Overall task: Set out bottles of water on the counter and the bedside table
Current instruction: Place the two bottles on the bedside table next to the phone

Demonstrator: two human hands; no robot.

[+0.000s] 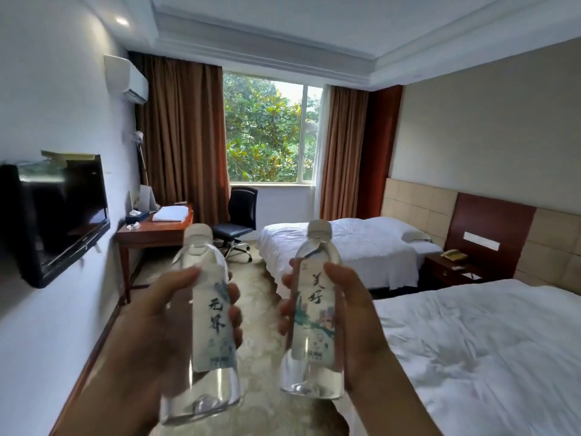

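The left hand [163, 322] wraps a clear, white-capped plastic water bottle with a pale label [206, 322], and the right hand [355, 319] clasps a second, matching bottle [314, 313]; both stand upright, slightly apart, near the camera. Carpeted floor [261, 284] runs open between the far-left wooden desk [154, 231] and white beds [471, 341], with the dark bedside table [446, 269] at right.

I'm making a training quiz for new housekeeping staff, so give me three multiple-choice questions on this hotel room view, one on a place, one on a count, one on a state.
1. Where is the beige telephone?
A. on the dark wooden bedside table between the beds
B. on the desk
C. on the office chair

2. How many clear plastic water bottles are held?
A. one
B. two
C. three

3. The brown curtains are:
A. fully shut
B. taken down
C. drawn apart

Answers: 1 A, it sits there beside the far white bed. 2 B, the left hand grips one bottle and the right hand another. 3 C, the window shows between them.
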